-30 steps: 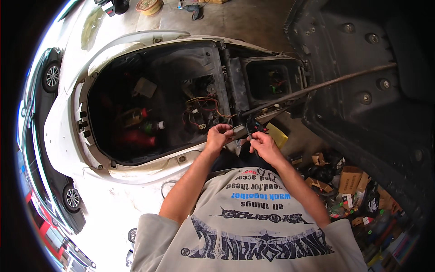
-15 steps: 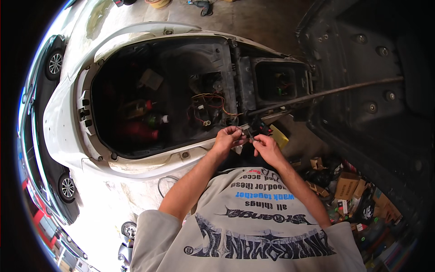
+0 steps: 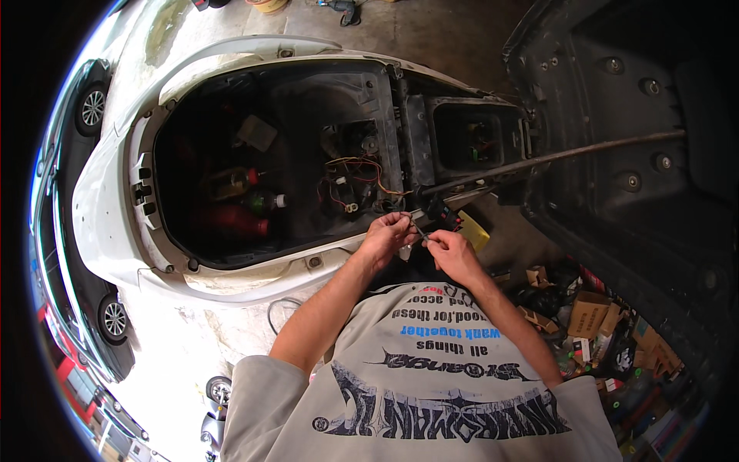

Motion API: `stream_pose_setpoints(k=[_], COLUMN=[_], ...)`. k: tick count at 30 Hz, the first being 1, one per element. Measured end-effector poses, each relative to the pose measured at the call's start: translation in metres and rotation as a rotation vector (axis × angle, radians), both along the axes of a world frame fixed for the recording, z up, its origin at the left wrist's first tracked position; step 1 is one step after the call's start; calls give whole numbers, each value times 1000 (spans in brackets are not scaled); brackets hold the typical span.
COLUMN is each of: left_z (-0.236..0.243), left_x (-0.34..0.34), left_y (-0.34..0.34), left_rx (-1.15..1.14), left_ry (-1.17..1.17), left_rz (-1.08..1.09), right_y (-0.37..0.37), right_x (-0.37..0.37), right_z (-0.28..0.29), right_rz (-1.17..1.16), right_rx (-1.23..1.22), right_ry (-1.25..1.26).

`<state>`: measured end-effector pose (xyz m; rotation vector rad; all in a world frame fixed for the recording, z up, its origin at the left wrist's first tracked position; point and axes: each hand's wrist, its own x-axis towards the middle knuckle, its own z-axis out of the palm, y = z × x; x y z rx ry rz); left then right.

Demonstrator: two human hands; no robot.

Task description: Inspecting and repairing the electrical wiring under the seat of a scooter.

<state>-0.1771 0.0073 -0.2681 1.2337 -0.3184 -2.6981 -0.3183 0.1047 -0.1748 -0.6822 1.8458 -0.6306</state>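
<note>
The white scooter body (image 3: 108, 223) has its black storage bucket (image 3: 308, 100) exposed, with loose red and yellow wires (image 3: 362, 165) and a white connector (image 3: 351, 207). At the bucket's near right edge my left hand (image 3: 385, 239) pinches a small piece mostly hidden by its fingers. My right hand (image 3: 454, 254), just right of it, is closed on a thin dark strip (image 3: 422, 235) angled toward the left fingertips. Behind the hands lie a dark device with small red parts (image 3: 443, 212) and a yellow object (image 3: 477, 231).
A raised black panel (image 3: 616, 169) fills the right, crossed by a long rod (image 3: 577, 150). Bottles (image 3: 262, 200) lie in the bucket. Boxes (image 3: 591, 312) and clutter cover the lower right floor. A power drill (image 3: 342, 11) lies beyond the scooter; a dark car (image 3: 73, 215) stands left.
The view has shifted slightly since a second ago. My hands have drawn a little closer together, and the pale piece at my left fingertips is now more covered by them.
</note>
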Motion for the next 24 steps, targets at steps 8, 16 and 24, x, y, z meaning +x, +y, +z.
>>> stream_pose_setpoints(k=[8,16,24], left_z=[2,11,19], left_x=[-2,-7,-13], left_y=[0,-1,-1], left_rx=[-31,-4,-108], left_ry=[-54,-58,-72], left_rz=[-26,-69,-131], right_y=[-2,1,12], right_x=[1,0,0], right_z=[-5,-13,-31], right_rz=[6,12,-45], right_rx=[64,72,30], right_ry=[14,14,-76])
